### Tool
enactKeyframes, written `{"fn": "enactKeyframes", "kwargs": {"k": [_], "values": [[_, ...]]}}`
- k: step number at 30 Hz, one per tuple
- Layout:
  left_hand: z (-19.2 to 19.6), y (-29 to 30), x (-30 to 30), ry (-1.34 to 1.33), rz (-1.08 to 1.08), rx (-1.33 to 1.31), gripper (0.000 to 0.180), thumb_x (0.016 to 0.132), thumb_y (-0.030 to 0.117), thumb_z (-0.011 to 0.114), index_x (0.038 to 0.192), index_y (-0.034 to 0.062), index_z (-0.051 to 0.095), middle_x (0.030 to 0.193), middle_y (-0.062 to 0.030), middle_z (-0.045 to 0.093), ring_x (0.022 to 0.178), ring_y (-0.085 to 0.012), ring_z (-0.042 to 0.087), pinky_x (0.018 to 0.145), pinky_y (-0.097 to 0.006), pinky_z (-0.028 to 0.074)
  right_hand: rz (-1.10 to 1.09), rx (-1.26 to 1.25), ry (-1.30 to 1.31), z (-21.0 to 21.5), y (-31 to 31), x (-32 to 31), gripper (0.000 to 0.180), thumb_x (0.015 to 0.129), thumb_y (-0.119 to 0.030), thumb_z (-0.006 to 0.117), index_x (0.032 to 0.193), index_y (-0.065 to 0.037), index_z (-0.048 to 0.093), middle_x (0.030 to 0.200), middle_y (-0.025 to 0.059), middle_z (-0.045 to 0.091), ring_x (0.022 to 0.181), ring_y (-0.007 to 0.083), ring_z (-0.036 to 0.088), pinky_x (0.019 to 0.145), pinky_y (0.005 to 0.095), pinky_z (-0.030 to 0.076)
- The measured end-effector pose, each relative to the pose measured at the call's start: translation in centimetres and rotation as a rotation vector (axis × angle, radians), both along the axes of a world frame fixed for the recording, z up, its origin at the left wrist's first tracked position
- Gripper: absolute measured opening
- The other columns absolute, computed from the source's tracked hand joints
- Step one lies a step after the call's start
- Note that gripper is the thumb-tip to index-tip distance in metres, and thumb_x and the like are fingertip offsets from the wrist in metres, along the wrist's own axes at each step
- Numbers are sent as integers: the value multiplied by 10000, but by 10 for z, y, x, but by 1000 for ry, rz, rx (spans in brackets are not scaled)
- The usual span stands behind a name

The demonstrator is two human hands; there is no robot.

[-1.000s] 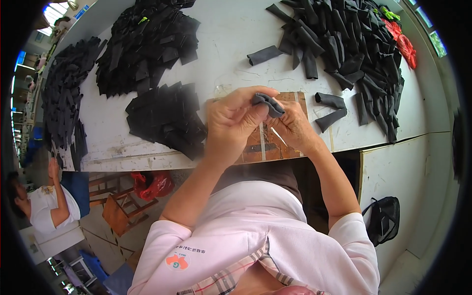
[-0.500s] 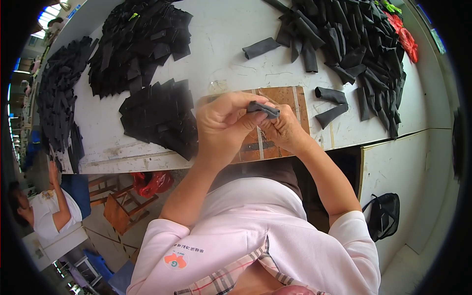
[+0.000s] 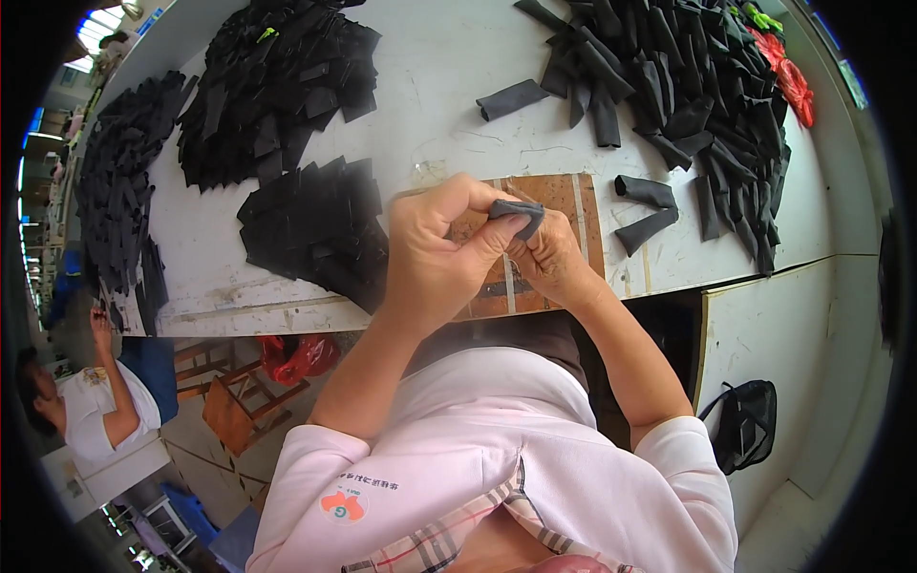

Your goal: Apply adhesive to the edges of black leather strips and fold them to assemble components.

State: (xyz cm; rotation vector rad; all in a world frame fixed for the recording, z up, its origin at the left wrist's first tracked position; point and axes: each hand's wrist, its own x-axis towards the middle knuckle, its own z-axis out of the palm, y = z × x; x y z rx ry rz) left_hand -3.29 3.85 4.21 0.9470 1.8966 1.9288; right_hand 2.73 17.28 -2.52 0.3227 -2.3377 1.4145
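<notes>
Between my two hands is a small black fabric tube, raised above a brown board at the table's near edge. My left hand pinches its left end between thumb and fingers. Closed around the lower right part is my right hand, whose fingertips are partly hidden. Just right of the board lie two loose fabric tubes, end against end. Flat black fabric pieces are stacked in a fanned pile left of my left hand.
Larger heaps of black pieces cover the table's far left. Many black tubes are heaped at the far right, beside a red plastic bag. Another person sits at the left near a wooden stool. A black bag hangs low right.
The fabric tube has turned slightly between my hands, and my left thumb now presses on its face. Both hands stay in nearly the same place.
</notes>
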Motion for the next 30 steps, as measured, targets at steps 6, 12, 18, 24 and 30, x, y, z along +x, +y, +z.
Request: {"fn": "enactKeyframes", "kwargs": {"k": [6, 12, 18, 24, 30], "values": [[2, 4, 6, -70, 66, 247, 114, 771, 42, 626, 871, -11, 609, 810, -75, 624, 698, -109, 586, 604, -224, 473, -37, 144, -100, 19, 5, 1, 141, 740, -187, 611, 746, -59, 552, 650, 78, 547, 623, 265, 515, 545, 366, 423], [-4, -6, -4, -316, 56, 617, 144, 829, 129, 571, 846, -9, 610, 831, -118, 615, 777, -170, 562, 741, -295, 438, 21, 353, -151, 46, 13, 0, 148, 713, -160, 605, 696, -35, 526, 619, 90, 517, 626, 273, 518, 540, 383, 409], [-13, -17, -3, -371, 74, 595, 130, 813, 113, 592, 854, -8, 615, 846, -106, 621, 791, -150, 554, 770, -269, 402, -17, 207, -220, 27, 2, -2, 117, 712, -132, 601, 673, -40, 540, 601, 80, 546, 619, 275, 538, 552, 364, 423], [5, -15, 3, -295, 160, 387, 125, 818, 112, 597, 826, -11, 617, 779, -66, 619, 724, -85, 535, 669, -195, 412, 6, 215, -283, 36, 2, 2, 172, 763, -183, 598, 674, -43, 553, 585, 88, 540, 603, 262, 536, 536, 357, 416], [-11, -21, -17, 86, 272, 148, 153, 831, 128, 587, 813, -22, 610, 727, -19, 601, 658, -48, 498, 605, -177, 409, 51, 274, -258, 67, 8, -2, 292, 813, -255, 570, 644, -22, 515, 582, 81, 541, 563, 227, 523, 505, 324, 399]]}}
